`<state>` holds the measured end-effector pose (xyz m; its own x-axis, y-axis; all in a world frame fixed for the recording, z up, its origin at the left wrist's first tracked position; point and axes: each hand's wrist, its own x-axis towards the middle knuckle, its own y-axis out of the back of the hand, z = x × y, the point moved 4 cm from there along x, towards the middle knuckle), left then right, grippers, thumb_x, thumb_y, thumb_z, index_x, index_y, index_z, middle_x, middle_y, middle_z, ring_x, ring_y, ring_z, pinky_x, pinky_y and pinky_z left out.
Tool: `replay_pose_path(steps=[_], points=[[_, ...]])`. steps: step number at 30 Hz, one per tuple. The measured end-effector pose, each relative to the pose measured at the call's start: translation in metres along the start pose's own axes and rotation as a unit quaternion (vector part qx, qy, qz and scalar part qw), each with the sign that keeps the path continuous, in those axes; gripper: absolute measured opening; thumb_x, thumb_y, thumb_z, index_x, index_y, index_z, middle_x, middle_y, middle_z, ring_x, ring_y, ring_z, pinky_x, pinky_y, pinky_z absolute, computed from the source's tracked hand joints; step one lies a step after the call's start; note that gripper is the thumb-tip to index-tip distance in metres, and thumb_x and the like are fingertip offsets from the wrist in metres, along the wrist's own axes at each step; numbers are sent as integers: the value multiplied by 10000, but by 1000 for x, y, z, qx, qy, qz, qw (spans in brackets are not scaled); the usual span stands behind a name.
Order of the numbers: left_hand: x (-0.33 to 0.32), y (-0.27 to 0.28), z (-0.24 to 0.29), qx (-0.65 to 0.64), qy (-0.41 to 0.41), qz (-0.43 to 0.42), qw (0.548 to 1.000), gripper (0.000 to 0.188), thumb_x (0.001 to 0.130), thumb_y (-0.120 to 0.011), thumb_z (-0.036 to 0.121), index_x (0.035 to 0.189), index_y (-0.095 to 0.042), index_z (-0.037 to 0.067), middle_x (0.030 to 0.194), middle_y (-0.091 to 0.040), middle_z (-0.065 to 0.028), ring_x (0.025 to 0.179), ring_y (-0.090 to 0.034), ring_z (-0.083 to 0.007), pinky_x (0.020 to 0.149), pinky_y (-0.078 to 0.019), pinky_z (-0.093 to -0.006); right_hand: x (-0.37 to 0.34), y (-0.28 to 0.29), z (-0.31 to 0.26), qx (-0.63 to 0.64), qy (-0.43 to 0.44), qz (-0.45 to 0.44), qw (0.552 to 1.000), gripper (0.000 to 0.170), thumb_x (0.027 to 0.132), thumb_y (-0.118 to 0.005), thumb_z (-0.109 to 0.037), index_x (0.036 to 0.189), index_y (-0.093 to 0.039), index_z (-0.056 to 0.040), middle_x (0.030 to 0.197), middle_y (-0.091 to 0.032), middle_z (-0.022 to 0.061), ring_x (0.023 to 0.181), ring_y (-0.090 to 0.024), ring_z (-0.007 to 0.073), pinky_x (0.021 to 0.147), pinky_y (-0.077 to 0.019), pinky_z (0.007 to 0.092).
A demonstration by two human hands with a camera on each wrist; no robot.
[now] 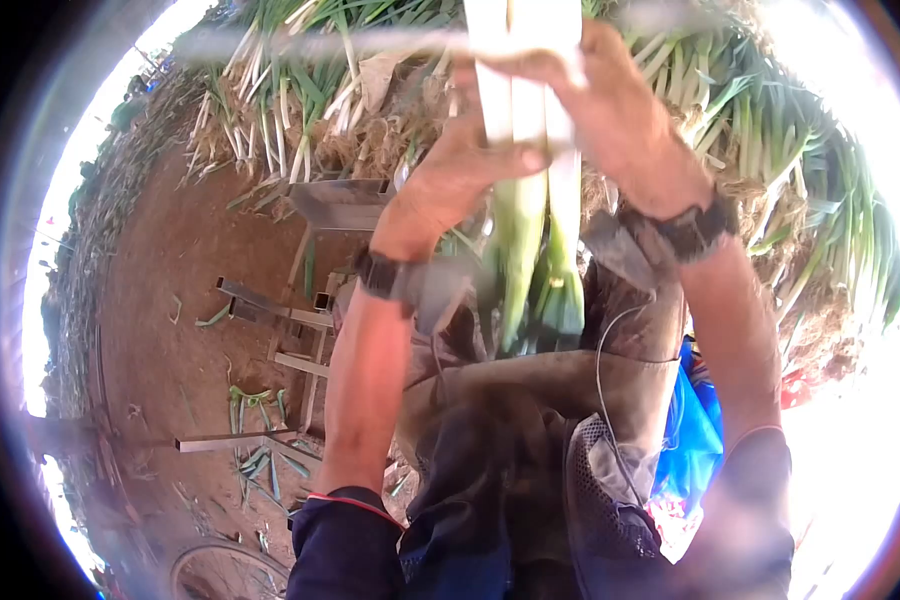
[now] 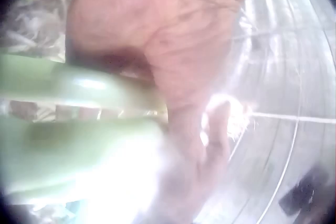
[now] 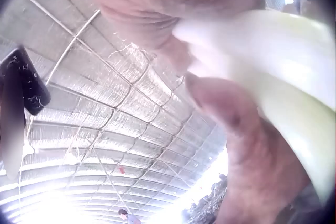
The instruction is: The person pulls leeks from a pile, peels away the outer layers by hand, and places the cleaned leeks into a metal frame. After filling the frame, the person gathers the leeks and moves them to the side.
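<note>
Left hand and right hand both grip leek stalks | leek stalks: between them, leaves toward lap | step: seemingly bunching | next: probably calls for steady alignment

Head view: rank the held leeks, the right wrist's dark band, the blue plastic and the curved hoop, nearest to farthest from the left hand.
1. Held leeks: in the left hand.
2. Right wrist's dark band: across, rightward.
3. Blue plastic: lower right.
4. Curved hoop: lower left, farthest.
</note>
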<state>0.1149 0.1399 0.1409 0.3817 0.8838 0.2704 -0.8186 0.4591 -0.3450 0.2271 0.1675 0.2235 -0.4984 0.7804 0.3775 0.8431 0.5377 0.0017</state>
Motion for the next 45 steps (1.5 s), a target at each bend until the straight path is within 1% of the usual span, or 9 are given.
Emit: replay_pose_path(steps=[4, 13, 17, 18, 20, 25, 35, 39, 45], points=[[-6, -23, -12, 477, -181, 213, 833, 1013, 736, -853, 182, 1519, -236, 2, 1363, -484, -182, 1279, -512, -294, 1098, -460, -499, 19, 0, -25, -21, -10, 30, 999, 282, 959, -689, -187, 1141, -654, 26, 944, -698, 94, 789, -661, 147, 676, -553, 308], [-39, 5, 60, 389, -259, 263, 844, 569, 738, -770, -17, 1242, -510, -46, 1028, -684, -163, 896, -720, -233, 725, -640, -342, 18, -50, -59, 7, 139, -94, 986, 404, 956, -690, -201, 1254, -610, 60, 1122, -689, 138, 1057, -642, 208, 911, -535, 309], [-80, 12, 140, 337, -381, 340, 791, 623, 750, -737, -61, 1327, -501, -78, 1074, -680, -234, 945, -723, -296, 726, -650, -367, -8, -54, -86, -30, 423, -195, 884, 462, 956, -695, -226, 1301, -585, 61, 1184, -680, 150, 1116, -631, 225, 974, -521, 307], [-96, 14, 160, 391, -386, 353, 757, 644, 755, -733, -63, 1349, -484, -86, 1082, -676, -244, 959, -719, -314, 761, -644, -389, 21, -44, -73, 259, 68, -319, 909, 599, 976, -670, -331, 1413, -493, 40, 1368, -595, 176, 1307, -539, 258, 1124, -424, 324], [-128, 11, 197, 459, -386, 374, 707, 665, 760, -729, -64, 1371, -466, -93, 1090, -673, -255, 972, -715, -331, 796, -637, -410, 10, -31, -52, 131, 44, -166, 976, 587, 1012, -613, -327, 1444, -448, 34, 1448, -534, 193, 1366, -501, 266, 1151, -409, 350], [-199, -20, 266, 583, -272, 429, 634, 443, 807, -739, -23, 1208, -567, -94, 1084, -685, -204, 987, -692, -271, 883, -561, -359, 35, -16, 40, 90, 50, -106, 989, 463, 985, -644, -237, 1342, -580, 51, 1301, -642, 184, 1085, -692, 231, 964, -553, 317], [-309, 91, 209, 761, 427, 334, 356, 658, 726, -775, 253, 1293, -519, 38, 1015, -697, -163, 937, -695, -325, 819, -555, -435, 23, 6, 180, 87, -178, -114, 974, 622, 1002, -613, -353, 1468, -446, 23, 1376, -593, 155, 1225, -616, 233, 1092, -458, 360], [-364, 194, 90, 645, 564, 294, 424, 662, 691, -788, 242, 1265, -515, 58, 1088, -699, -200, 950, -701, -383, 782, -565, -477, 9, 23, 207, 88, -255, -71, 960, 570, 1007, -603, -323, 1440, -479, 26, 1386, -585, 162, 1219, -616, 260, 1090, -455, 400], [-388, 316, -51, 670, 392, 269, 570, 605, 680, -743, 191, 1225, -535, 32, 1021, -707, -215, 998, -683, -414, 835, -534, -498, 4, 27, 179, -2, -246, -74, 966, 614, 968, -635, -411, 1392, -537, 23, 1362, -608, 164, 1148, -654, 246, 1029, -506, 390]])
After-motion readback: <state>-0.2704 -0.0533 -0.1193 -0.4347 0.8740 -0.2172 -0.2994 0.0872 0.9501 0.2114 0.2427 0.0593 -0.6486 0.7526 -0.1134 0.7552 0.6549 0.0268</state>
